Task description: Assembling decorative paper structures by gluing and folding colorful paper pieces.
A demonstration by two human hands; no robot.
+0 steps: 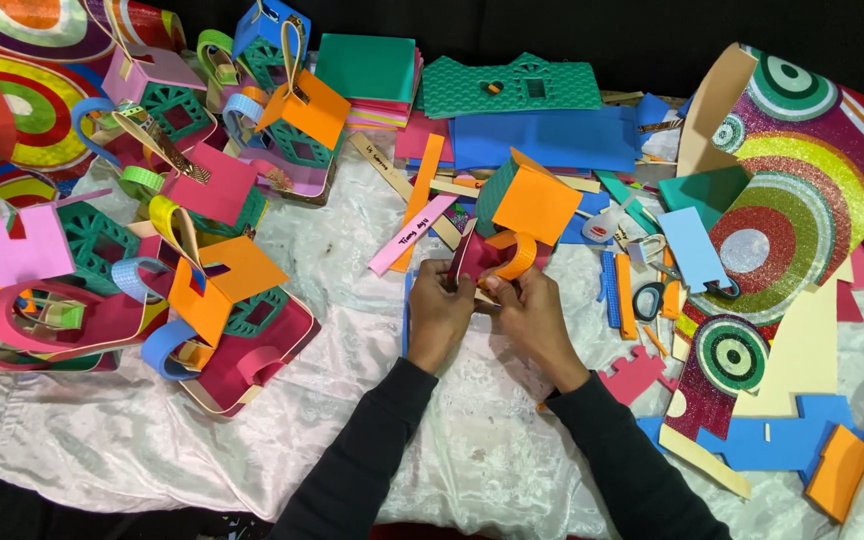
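Both hands met over the middle of the white cloth (252,440) that covered the worktop. The left hand (439,315) had its fingers clamped on the near edge of a small foam house (514,215), a maroon base with an orange roof and a green wall. The right hand (532,312) pinched an orange strip (519,258) that curled up from the base like a handle. The house sat just at 12 o'clock from the hands, touching both.

To my eye the step was fixing that curled strip to the base. It would go best with the left hand holding the base still and flat, and the right pressing the strip end squarely down, without tugging the curl out of shape or tilting the roof.

At 9 o'clock stood a cluster of finished houses (222,290) on foam trays, with looped handles. I could not tell what, if anything, lay inside them. At 3 o'clock were scissors (648,298) among loose foam offcuts, with a glitter sheet (802,200) beyond. At 12 o'clock lay a stack of foam sheets (367,75), green on top.
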